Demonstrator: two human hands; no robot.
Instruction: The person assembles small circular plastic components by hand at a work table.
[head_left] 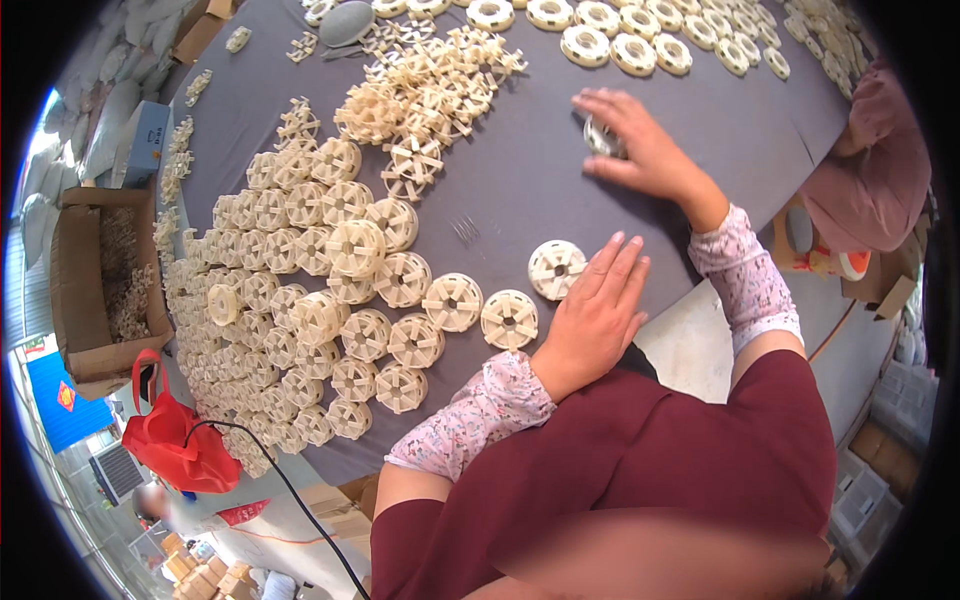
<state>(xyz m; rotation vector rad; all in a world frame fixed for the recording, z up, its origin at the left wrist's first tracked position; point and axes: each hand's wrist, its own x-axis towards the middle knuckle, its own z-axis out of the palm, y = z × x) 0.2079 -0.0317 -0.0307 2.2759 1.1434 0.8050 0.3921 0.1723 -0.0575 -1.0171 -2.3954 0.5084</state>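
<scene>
My left hand (597, 313) lies with its fingers stretched out together near the table's front edge. Its fingertips are beside a cream round plastic part with spokes (556, 262), covering its right side. Further off and to the right, my right hand (645, 150) curves over another round plastic part (600, 138), thumb on the near side and fingers on the far side. Much of that part is hidden under the palm. Two more spoked round parts (509, 322) lie left of my left hand. A few thin metal pieces (465, 231) rest on the cloth.
Stacked spoked round parts (330, 250) fill the table's left side. Behind them is a heap of loose cross-shaped pieces (430, 90). Rings (635, 52) stand in rows at the far side. A red bag (180, 440) and an open carton (105, 290) are left; another person's arm (870, 170) is right.
</scene>
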